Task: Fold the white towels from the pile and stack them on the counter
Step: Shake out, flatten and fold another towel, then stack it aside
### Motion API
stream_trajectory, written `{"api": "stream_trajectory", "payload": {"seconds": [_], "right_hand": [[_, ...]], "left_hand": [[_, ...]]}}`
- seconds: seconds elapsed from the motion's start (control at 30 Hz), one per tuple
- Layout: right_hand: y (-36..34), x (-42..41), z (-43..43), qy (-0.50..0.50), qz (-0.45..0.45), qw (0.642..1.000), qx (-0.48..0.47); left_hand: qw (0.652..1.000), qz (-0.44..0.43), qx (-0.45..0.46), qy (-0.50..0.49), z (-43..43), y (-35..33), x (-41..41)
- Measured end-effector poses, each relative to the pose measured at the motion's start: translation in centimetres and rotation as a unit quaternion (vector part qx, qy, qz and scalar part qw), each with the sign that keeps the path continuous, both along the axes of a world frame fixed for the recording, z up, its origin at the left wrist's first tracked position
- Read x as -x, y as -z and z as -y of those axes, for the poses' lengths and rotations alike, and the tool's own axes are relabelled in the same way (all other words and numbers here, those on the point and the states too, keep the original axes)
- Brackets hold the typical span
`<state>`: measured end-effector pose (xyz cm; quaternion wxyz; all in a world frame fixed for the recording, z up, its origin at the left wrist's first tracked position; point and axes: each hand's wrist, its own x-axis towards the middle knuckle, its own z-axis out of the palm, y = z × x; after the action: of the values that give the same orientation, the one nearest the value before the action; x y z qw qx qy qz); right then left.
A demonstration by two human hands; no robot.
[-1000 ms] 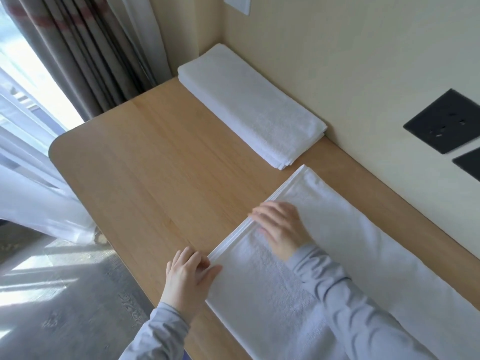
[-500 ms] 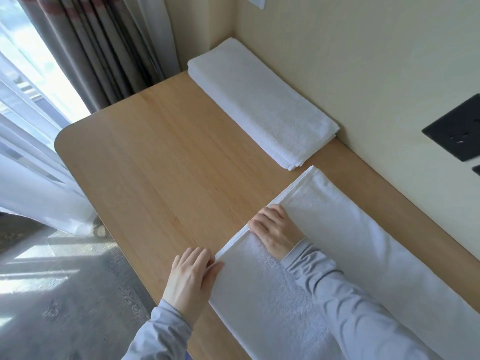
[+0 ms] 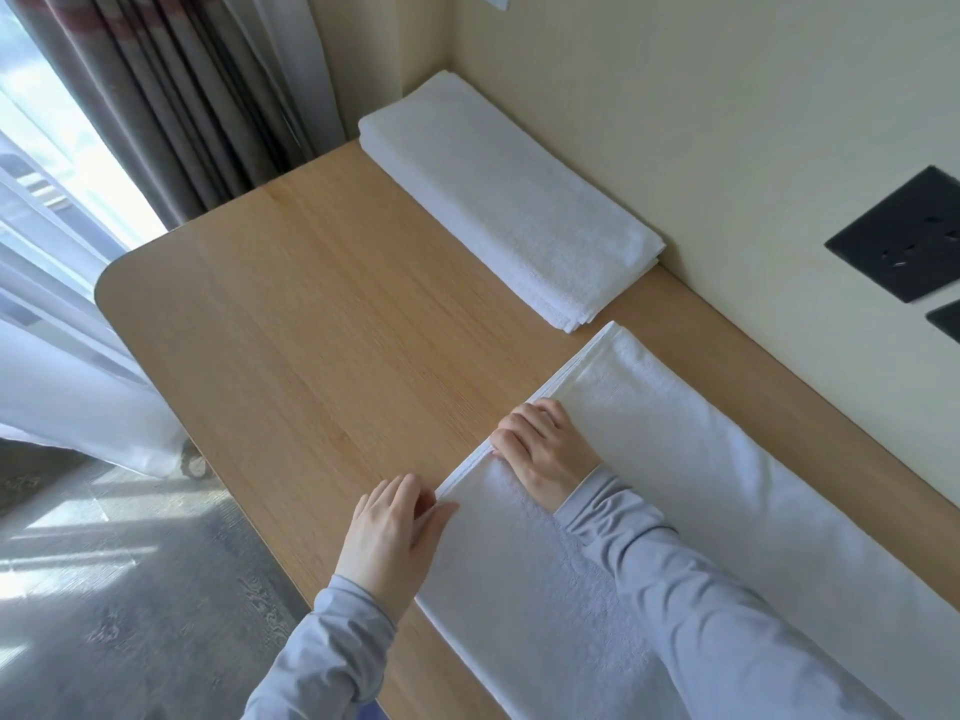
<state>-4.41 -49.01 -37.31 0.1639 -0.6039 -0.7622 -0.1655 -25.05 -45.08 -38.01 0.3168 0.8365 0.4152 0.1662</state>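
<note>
- So the towel (image 3: 727,485) they're working on lies flat on the wooden surface (image 3: 311,330). It's a long strip, running from its short end at the hands off toward the lower right, roughly along the wall (image 3: 701,122).
- Both hands are on that short end. The left hand (image 3: 395,532) has the near corner, thumb on top and fingers (image 3: 400,491) past the edge, which looks like a pinch to me.
- The right hand (image 3: 545,449) is around the middle of the edge, fingers (image 3: 519,433) curled tight over the hem.
- My guess is the next fold goes along the length, so this end gets carried back toward the far end. Neither hand is any nearer to that end.
- The folded stack (image 3: 509,200) sits against the wall just past the towel's far corner. It's close but not touching, and it lines up the same way.
- Hard to see: the towel's other end is cut off by the frame, and the right sleeve (image 3: 727,615) covers a chunk of it. I can't tell if fingertips are actually under the cloth, and there's no unfolded pile in sight.
</note>
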Motion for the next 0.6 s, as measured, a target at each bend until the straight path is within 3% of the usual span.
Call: {"api": "stream_trajectory", "payload": {"seconds": [0.3,0.5,0.6], "right_hand": [[0.3,-0.4,-1.3,-0.016,0.018,0.998,0.053],[1.5,-0.7,-0.2,0.048,-0.008,0.999,0.024],[1.6,-0.7,-0.3,0.057,-0.007,0.998,0.007]], "left_hand": [[0.995,0.002,-0.096,-0.001,0.0,0.4,-0.3],[0.996,0.075,-0.025,-0.045,0.8,0.3,1.4],[0.995,0.067,0.01,-0.067,1.3,0.5,2.0]]}}
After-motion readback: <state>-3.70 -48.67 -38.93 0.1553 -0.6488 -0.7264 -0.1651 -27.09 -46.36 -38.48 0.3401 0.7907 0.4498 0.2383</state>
